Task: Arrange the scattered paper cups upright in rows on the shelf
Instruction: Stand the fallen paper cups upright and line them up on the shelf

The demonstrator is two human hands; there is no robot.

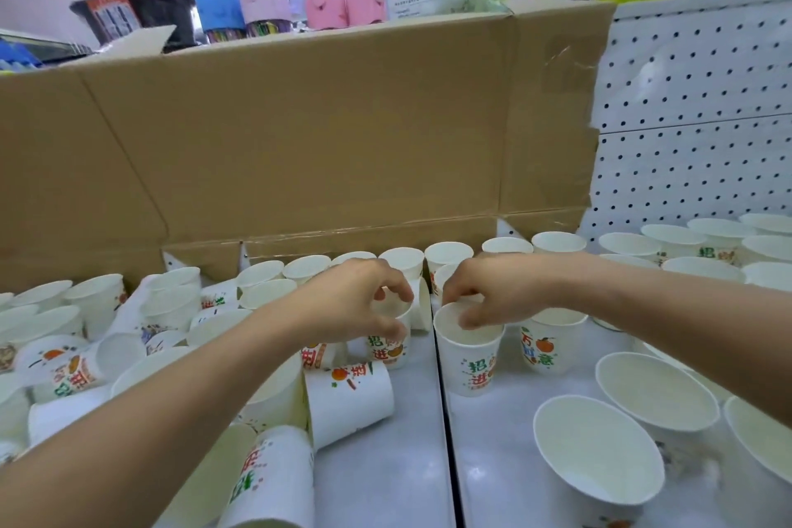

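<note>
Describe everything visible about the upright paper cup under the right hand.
The paper cup is white with a rolled rim and has green characters and small orange fruit prints on its side. It stands upright, mouth open and seemingly empty, on the pale shelf, just right of the dark seam between panels. The right hand pinches its far rim, fingertips dipping inside. Another printed cup stands close behind to its right; whether they touch cannot be told.
</note>
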